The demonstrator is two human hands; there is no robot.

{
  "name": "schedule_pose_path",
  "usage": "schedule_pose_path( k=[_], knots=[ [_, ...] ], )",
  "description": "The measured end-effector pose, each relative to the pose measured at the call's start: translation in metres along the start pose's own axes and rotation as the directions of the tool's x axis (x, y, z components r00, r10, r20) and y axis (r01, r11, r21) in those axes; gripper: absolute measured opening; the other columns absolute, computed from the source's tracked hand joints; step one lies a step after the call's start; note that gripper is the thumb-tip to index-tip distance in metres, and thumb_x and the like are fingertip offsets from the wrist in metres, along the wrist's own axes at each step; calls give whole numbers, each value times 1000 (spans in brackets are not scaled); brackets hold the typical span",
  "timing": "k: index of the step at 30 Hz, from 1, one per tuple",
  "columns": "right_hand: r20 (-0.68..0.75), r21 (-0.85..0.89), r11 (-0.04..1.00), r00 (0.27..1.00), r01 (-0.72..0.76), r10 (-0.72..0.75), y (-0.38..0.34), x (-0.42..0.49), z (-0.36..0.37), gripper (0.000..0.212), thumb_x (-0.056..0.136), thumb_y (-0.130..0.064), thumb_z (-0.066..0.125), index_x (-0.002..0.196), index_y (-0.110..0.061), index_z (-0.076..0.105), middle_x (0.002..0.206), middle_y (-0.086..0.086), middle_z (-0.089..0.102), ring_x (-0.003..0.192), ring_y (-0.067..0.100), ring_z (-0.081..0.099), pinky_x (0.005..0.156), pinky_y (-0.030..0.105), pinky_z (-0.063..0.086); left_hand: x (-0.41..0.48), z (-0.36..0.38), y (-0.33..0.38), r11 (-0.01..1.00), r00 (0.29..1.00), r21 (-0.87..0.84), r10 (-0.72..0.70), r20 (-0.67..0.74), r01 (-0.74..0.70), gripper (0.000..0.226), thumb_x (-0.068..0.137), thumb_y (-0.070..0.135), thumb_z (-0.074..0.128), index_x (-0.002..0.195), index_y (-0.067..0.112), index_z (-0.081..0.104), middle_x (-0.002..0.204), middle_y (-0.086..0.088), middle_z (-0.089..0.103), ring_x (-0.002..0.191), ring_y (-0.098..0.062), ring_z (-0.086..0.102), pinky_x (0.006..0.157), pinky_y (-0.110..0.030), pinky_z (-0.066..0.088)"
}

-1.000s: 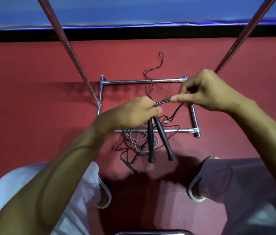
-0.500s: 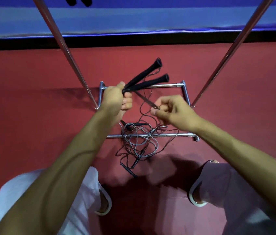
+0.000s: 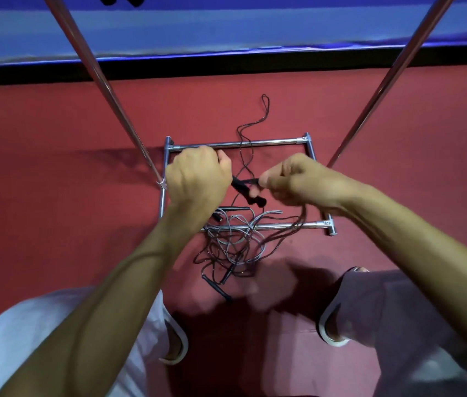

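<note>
My left hand (image 3: 196, 180) grips two black skipping-rope handles (image 3: 248, 191), which stick out to the right and downward from its fist. My right hand (image 3: 298, 181) pinches the thin dark cord (image 3: 250, 181) just beside those handles. Below both hands a tangle of grey and black cords (image 3: 233, 243) lies on the red floor, with other black handles (image 3: 216, 287) in it. One thin cord (image 3: 248, 133) snakes away across the far bar of the frame.
A chrome rack base (image 3: 240, 144) lies on the red floor, its two poles (image 3: 103, 81) rising toward me at left and right. My feet in slippers (image 3: 177, 351) stand at the bottom. A black strip and blue mat (image 3: 226, 32) run along the far edge.
My left hand has swung the two handles from pointing up and away to pointing down and right. My right hand has moved up and closer to the handles, still pinching the cord.
</note>
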State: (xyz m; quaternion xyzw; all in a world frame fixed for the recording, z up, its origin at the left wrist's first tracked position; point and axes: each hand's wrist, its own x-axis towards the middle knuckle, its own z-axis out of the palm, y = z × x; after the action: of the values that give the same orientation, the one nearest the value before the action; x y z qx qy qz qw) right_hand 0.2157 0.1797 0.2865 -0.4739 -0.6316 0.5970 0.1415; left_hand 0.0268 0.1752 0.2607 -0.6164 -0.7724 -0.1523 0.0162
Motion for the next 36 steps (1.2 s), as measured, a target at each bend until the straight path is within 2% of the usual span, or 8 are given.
schedule_pose_path(
  k=[3,6,12,17,19,24,32,36],
  knots=[
    [-24,-550,811,967,200,-255,3,-5,-16,9,84,-17,83,89,-16,75,67,-2,65,59,7,54,62,29,48,-4,4,3,999,969,-21,53,243,-50,38,99,39,48,82,10,64,84,-11,63,89,-37,62,72,-36,39],
    [7,-641,693,905,330,-425,4,-9,-22,11,79,-21,88,86,-17,80,77,-6,68,72,6,61,67,26,48,-2,1,-1,988,887,-67,157,435,-141,42,96,39,50,64,11,50,66,-4,49,73,-31,53,66,-33,36],
    [46,-325,877,933,353,-358,10,-13,-42,22,95,-26,68,89,-7,77,56,-1,54,50,14,43,47,26,37,2,-16,-2,758,597,-634,441,670,152,51,105,27,49,57,10,47,46,2,30,39,-13,22,46,-28,19],
    [50,229,951,973,208,-225,12,-6,-34,30,102,-21,54,75,-17,65,62,2,49,58,19,42,56,28,35,-4,-30,7,367,586,-796,541,603,481,65,110,24,37,45,25,38,44,5,20,38,-7,13,41,-18,4],
    [50,468,879,990,92,-130,15,-1,-20,24,97,-20,55,74,-17,61,69,1,52,63,18,49,57,27,41,-5,-33,9,230,621,-797,521,586,559,56,110,24,34,53,20,33,46,6,19,38,-6,13,38,-15,7],
    [257,709,671,965,-219,43,18,11,16,41,98,-40,47,62,-20,42,67,-5,21,49,6,13,42,19,9,-5,-29,5,-36,648,-687,372,664,725,44,107,24,29,63,18,30,43,8,24,33,-3,16,32,-17,10],
    [79,412,883,974,-225,211,20,11,28,62,103,-55,45,59,-12,55,47,-1,24,37,11,19,42,19,10,3,-21,-10,-296,472,-400,235,850,867,46,106,25,25,61,19,32,39,8,24,29,-5,19,27,-18,15],
    [-145,172,985,989,24,1,22,8,20,20,100,-26,65,97,-7,60,43,-3,38,35,12,29,38,21,24,9,-17,-16,-439,330,-224,180,927,870,51,103,24,24,55,17,37,42,8,23,31,-6,19,32,-18,10]
  ],
)
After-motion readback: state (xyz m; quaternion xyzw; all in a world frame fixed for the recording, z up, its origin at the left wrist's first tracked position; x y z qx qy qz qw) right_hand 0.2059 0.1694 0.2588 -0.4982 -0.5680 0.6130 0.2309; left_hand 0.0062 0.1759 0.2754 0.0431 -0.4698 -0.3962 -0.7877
